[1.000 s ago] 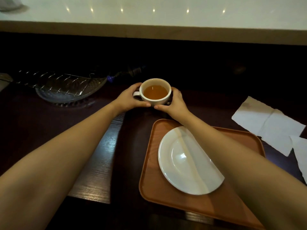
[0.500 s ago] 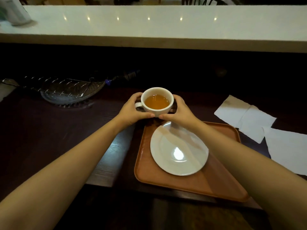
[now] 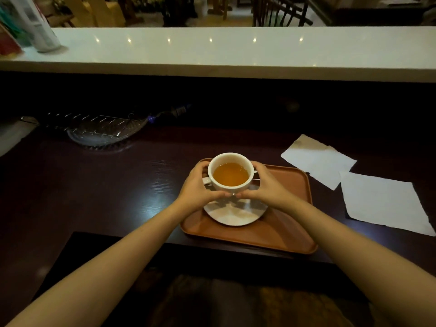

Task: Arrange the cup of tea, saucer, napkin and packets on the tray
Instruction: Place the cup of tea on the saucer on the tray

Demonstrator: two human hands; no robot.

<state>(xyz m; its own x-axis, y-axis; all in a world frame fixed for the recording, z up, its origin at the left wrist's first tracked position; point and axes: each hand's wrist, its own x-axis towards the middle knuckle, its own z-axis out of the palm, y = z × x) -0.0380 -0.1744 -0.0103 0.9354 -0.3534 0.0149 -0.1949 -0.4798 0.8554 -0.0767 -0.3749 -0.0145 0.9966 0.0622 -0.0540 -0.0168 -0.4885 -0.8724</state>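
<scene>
A white cup of amber tea (image 3: pixel 230 175) is held between both hands over the white saucer (image 3: pixel 236 214), which lies on the brown tray (image 3: pixel 278 234). My left hand (image 3: pixel 197 188) wraps the cup's left side by the handle. My right hand (image 3: pixel 267 185) cups its right side. Whether the cup touches the saucer is hidden by my fingers. Two white napkins lie on the dark table right of the tray, one farther back (image 3: pixel 318 160) and one nearer (image 3: pixel 382 201). No packets are visible.
A clear glass dish (image 3: pixel 106 132) with a wire rack sits at the back left of the dark table (image 3: pixel 106 185). A raised white counter (image 3: pixel 236 50) runs across the back, with a container (image 3: pixel 40 27) on its left end.
Both hands carried the cup from the table beyond the tray toward me, and it is now over the saucer. The camera view also pulled back.
</scene>
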